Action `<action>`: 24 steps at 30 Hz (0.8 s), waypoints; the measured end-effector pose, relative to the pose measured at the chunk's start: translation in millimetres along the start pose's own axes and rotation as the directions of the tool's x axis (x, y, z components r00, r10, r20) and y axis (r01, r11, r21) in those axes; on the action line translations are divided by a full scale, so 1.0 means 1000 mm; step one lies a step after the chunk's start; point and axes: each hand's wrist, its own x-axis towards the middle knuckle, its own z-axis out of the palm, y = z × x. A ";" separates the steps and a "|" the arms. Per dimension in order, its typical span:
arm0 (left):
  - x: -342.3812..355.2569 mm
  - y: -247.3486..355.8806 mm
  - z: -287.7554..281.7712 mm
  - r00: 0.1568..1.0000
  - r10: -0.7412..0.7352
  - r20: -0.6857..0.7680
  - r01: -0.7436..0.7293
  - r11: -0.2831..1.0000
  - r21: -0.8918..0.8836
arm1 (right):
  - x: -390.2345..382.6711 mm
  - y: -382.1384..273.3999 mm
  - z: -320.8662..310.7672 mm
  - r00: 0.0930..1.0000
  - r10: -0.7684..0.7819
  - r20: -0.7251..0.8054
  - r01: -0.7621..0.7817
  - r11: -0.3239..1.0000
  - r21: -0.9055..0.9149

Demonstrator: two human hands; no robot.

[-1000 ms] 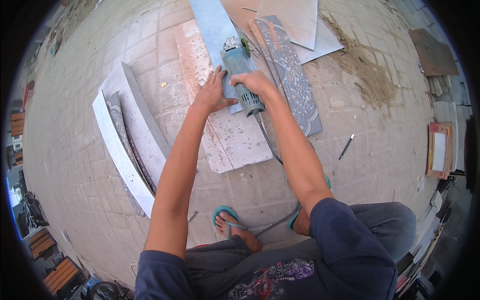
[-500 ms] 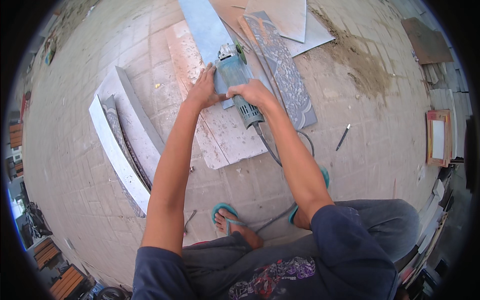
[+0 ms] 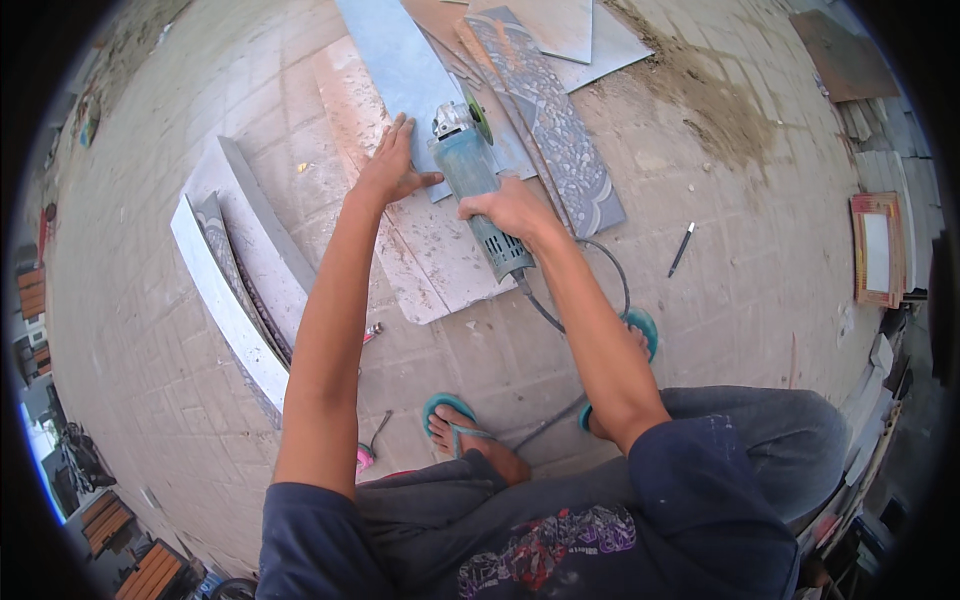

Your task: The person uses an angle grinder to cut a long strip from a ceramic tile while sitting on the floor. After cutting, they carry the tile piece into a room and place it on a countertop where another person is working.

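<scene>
Landmark for all places: the pale, dust-strewn board (image 3: 445, 285) lying on the brick-paved ground (image 3: 740, 330). Angle grinder (image 3: 467, 168), blue-grey bodied, is above the right part of the board, metal head pointing away from the person, rear end toward them. Right hand (image 3: 508, 208) is clasped round the grinder body, thumb across its left side; the remaining fingers are partly hidden. Green disc (image 3: 479, 122) sits on the right side of the head, by the right edge of a light-blue strip (image 3: 385, 60); contact between disc and strip cannot be told, nor whether the disc spins. The strip lies on the board and runs past its far end. Left hand (image 3: 390, 170) is spread, fingers extended and gripping nothing, fingertips at the strip's left edge and thumb by its near end. Right of the board: a pebble-patterned tile (image 3: 560, 120), close alongside; farther right, a pen (image 3: 682, 248) and, beyond, a patch of sand (image 3: 735, 135). Left of the board: a grey-white slab (image 3: 265, 230) and a narrow white strip (image 3: 225, 290), side by side. Near side of the board: a dark cable (image 3: 622, 275) looping from the grinder, and a teal sandal (image 3: 440, 402) on the person's foot
</scene>
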 end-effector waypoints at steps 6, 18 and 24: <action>-0.005 0.007 -0.003 1.000 0.004 0.002 -0.004 1.000 0.019 | -0.022 0.010 0.000 1.000 -0.011 0.005 0.011 1.000 -0.016; 0.005 -0.009 0.007 1.000 0.027 -0.002 -0.027 0.999 0.030 | -0.055 0.013 -0.002 0.999 -0.013 0.040 0.013 1.000 -0.020; 0.008 -0.011 0.010 0.998 0.060 -0.025 -0.060 0.998 0.012 | -0.055 0.028 -0.002 0.999 -0.004 0.040 0.004 1.000 -0.018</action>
